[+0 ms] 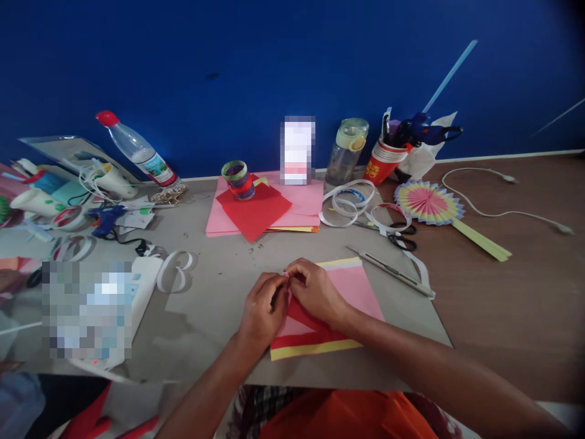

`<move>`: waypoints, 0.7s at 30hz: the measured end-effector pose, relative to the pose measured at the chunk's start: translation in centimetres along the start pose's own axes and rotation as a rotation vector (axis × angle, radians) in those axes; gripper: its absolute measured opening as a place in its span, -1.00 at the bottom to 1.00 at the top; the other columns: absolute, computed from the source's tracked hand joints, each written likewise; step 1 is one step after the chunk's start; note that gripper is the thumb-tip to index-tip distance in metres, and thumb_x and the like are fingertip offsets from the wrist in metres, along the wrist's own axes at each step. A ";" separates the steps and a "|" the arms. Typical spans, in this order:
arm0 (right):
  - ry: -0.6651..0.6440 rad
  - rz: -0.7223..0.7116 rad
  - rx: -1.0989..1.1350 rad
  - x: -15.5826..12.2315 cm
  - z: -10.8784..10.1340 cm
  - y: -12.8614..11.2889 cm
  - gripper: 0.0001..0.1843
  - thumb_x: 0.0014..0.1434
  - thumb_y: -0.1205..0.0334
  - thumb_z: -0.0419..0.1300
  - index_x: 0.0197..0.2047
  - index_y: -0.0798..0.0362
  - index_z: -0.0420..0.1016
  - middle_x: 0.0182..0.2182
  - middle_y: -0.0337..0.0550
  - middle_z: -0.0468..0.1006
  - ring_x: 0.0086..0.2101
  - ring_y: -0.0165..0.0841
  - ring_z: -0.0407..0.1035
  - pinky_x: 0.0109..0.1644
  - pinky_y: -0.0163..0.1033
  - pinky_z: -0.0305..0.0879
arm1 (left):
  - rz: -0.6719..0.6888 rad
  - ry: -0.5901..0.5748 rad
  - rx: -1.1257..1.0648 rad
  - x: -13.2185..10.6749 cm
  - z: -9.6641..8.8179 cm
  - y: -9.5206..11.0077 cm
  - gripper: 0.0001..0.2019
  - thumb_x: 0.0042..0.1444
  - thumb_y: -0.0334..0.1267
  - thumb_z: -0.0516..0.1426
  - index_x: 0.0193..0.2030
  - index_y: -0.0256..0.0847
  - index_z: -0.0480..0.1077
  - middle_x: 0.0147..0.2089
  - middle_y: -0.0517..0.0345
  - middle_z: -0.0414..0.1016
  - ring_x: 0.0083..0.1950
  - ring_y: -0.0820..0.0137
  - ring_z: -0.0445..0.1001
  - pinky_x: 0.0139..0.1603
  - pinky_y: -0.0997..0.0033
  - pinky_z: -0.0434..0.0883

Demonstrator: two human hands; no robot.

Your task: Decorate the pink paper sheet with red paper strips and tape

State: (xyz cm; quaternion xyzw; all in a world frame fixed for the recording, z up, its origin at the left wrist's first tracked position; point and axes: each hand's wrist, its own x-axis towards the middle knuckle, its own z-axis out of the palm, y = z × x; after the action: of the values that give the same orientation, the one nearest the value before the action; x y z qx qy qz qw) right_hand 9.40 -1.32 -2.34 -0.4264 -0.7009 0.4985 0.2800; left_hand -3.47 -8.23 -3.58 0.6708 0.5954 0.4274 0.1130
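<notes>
My left hand (265, 305) and my right hand (315, 292) meet at their fingertips, both closed in a pinch. A small bit of pink paper (286, 275) shows between them; the fingers hide most of it. Beneath the hands lies a pink sheet (356, 289) on the table, with red paper (301, 336) and a yellow edge (315, 349) along its near side. Beyond its right corner rests a slim grey craft knife (393, 272), touched by neither hand.
Farther back, a tape roll (238, 180) stands on red paper (253, 210). Scissors (402, 242), white paper strips (338, 213), a water bottle (346, 152), a red cup of tools (384, 160) and a pleated paper fan (429, 202) sit right. A glue gun (107, 218) lies left.
</notes>
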 end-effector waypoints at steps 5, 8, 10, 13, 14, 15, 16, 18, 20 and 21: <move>-0.006 0.044 0.010 -0.2 -0.1 -0.3 -0.84 -0.03 0.48 0.09 -0.40 0.06 0.42 -0.40 -0.23 0.48 -0.38 -0.41 0.37 -0.27 -0.31 0.28 | -0.002 0.002 -0.018 -0.1 0.1 -0.1 -0.82 0.15 -0.49 0.05 -0.17 -0.22 0.40 -0.22 0.06 0.48 -0.20 0.42 0.49 -0.13 0.42 0.47; -0.002 0.043 -0.006 -0.1 -0.1 -0.3 -0.84 -0.04 0.48 0.09 -0.41 0.06 0.41 -0.41 -0.23 0.47 -0.38 -0.41 0.37 -0.27 -0.32 0.28 | 0.008 0.002 -0.019 -0.1 0.1 -0.1 -0.81 0.15 -0.49 0.04 -0.16 -0.22 0.40 -0.22 0.06 0.48 -0.19 0.42 0.49 -0.13 0.42 0.47; 0.003 0.025 -0.011 -0.1 0.0 -0.2 -0.82 -0.04 0.50 0.06 -0.42 0.06 0.41 -0.41 -0.22 0.47 -0.37 -0.40 0.37 -0.26 -0.31 0.28 | 0.011 0.004 -0.018 -0.1 0.1 -0.1 -0.81 0.15 -0.49 0.04 -0.16 -0.22 0.40 -0.22 0.06 0.48 -0.19 0.41 0.49 -0.13 0.42 0.48; -0.003 0.009 0.006 -0.1 0.0 0.0 -0.77 -0.05 0.53 0.02 -0.41 0.06 0.41 -0.40 -0.20 0.48 -0.36 -0.40 0.38 -0.24 -0.30 0.29 | 0.002 0.000 -0.005 -0.1 0.0 0.0 -0.82 0.16 -0.48 0.04 -0.16 -0.22 0.40 -0.22 0.05 0.48 -0.18 0.41 0.49 -0.12 0.41 0.47; -0.008 0.015 0.014 -0.1 0.0 0.0 -0.77 -0.05 0.52 0.03 -0.40 0.06 0.42 -0.39 -0.20 0.48 -0.36 -0.39 0.38 -0.24 -0.30 0.29 | 0.000 -0.001 -0.002 0.0 0.0 0.0 -0.82 0.16 -0.48 0.04 -0.17 -0.22 0.40 -0.22 0.05 0.48 -0.18 0.41 0.49 -0.12 0.41 0.47; -0.009 0.026 0.020 -0.1 0.0 -0.1 -0.79 -0.04 0.51 0.05 -0.39 0.06 0.42 -0.39 -0.20 0.48 -0.36 -0.39 0.38 -0.25 -0.30 0.30 | 0.000 0.000 -0.001 0.0 0.0 0.0 -0.82 0.16 -0.48 0.04 -0.16 -0.22 0.41 -0.22 0.05 0.48 -0.19 0.41 0.49 -0.12 0.41 0.48; -0.009 0.039 0.023 -0.2 0.0 -0.1 -0.81 -0.04 0.49 0.07 -0.38 0.06 0.42 -0.39 -0.21 0.48 -0.37 -0.39 0.38 -0.25 -0.30 0.30 | 0.002 0.001 -0.002 0.0 0.0 0.0 -0.82 0.16 -0.48 0.04 -0.16 -0.22 0.41 -0.22 0.05 0.48 -0.19 0.41 0.49 -0.13 0.41 0.48; -0.006 0.052 0.019 -0.2 0.0 -0.2 -0.84 -0.04 0.47 0.09 -0.39 0.05 0.42 -0.40 -0.22 0.48 -0.37 -0.39 0.38 -0.26 -0.30 0.30 | 0.002 0.006 -0.008 0.0 0.0 0.0 -0.82 0.15 -0.46 0.04 -0.17 -0.21 0.41 -0.23 0.05 0.49 -0.19 0.39 0.50 -0.14 0.41 0.48; -0.006 0.039 0.015 -0.2 0.0 -0.2 -0.82 -0.04 0.49 0.08 -0.40 0.06 0.41 -0.40 -0.22 0.47 -0.37 -0.39 0.38 -0.25 -0.29 0.29 | -0.006 0.012 -0.015 0.0 0.0 0.0 -0.82 0.15 -0.46 0.05 -0.18 -0.21 0.42 -0.22 0.04 0.49 -0.19 0.39 0.50 -0.13 0.40 0.48; -0.005 0.028 0.016 -0.2 -0.1 -0.2 -0.80 -0.04 0.51 0.06 -0.41 0.06 0.41 -0.40 -0.21 0.47 -0.37 -0.39 0.38 -0.25 -0.29 0.29 | -0.012 0.014 -0.017 -0.1 0.1 0.0 -0.82 0.15 -0.46 0.04 -0.18 -0.21 0.42 -0.22 0.04 0.49 -0.19 0.38 0.50 -0.12 0.39 0.48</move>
State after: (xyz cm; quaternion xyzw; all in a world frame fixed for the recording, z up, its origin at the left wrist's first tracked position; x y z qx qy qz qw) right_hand 9.45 -1.48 -2.08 -0.4328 -0.6915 0.5089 0.2746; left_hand -3.41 -8.25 -3.64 0.6634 0.5966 0.4363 0.1171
